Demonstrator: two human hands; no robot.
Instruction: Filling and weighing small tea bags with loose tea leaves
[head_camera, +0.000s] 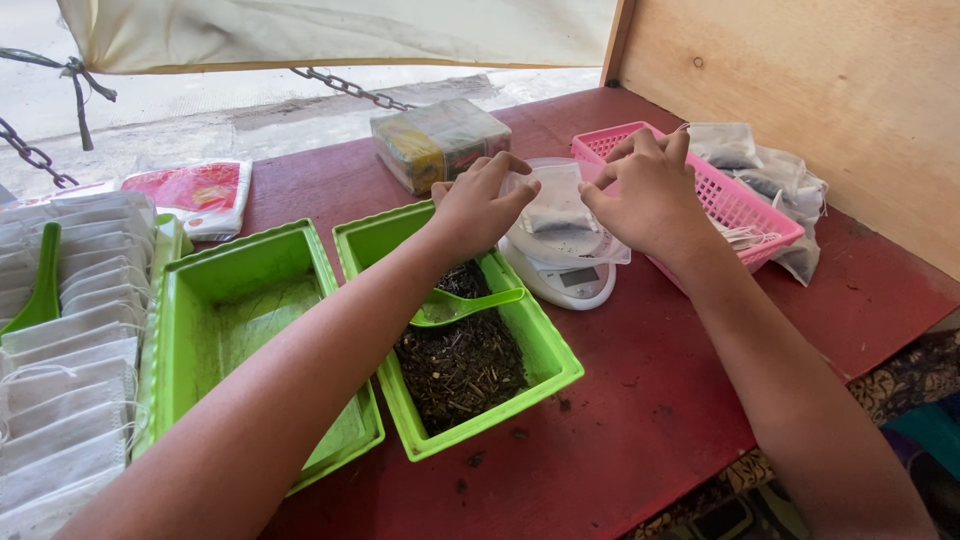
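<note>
Both hands pinch the filled tea bag's (556, 208) top, left hand (478, 208) and right hand (645, 195) fingers closed on it, resting it on the white kitchen scale (565, 282), so it sits near the green tray of dried leaves (470, 365).

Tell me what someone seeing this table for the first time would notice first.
Probably both hands, the left hand and right hand, pinching a small white pouch over the white scale at the centre. Next, the bright green tray of dark dried herbs with a green scoop, just left of the scale.

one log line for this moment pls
left hand + right hand: both pinch small white pouch | over white scale | green scoop lies in tray of dried leaves
</note>
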